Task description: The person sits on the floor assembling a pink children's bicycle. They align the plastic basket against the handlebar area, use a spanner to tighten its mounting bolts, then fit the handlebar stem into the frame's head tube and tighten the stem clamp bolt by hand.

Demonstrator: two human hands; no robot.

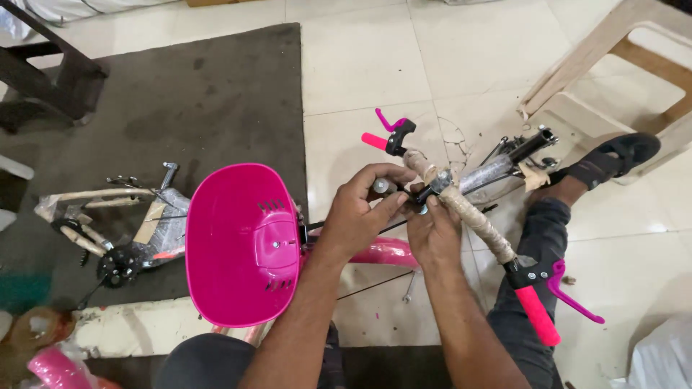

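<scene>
A small bicycle handlebar (468, 212) wrapped in brown paper runs from upper left to lower right, with a pink grip and purple brake lever at the far end (382, 133) and another pink grip (537, 313) at the near end. My left hand (360, 209) and my right hand (432, 230) meet at the bar's middle clamp (425, 194), fingers closed around small metal parts there. A pink plastic basket (241, 241) sits just left of my left wrist, its open side facing the camera.
A paper-wrapped bicycle frame with chainwheel (119, 230) lies on a dark mat (209, 94) at left. A plastic stool (620, 50) stands at upper right. My leg and sandalled foot (613, 158) stretch right. A wrapped fork part (504, 162) lies behind the handlebar.
</scene>
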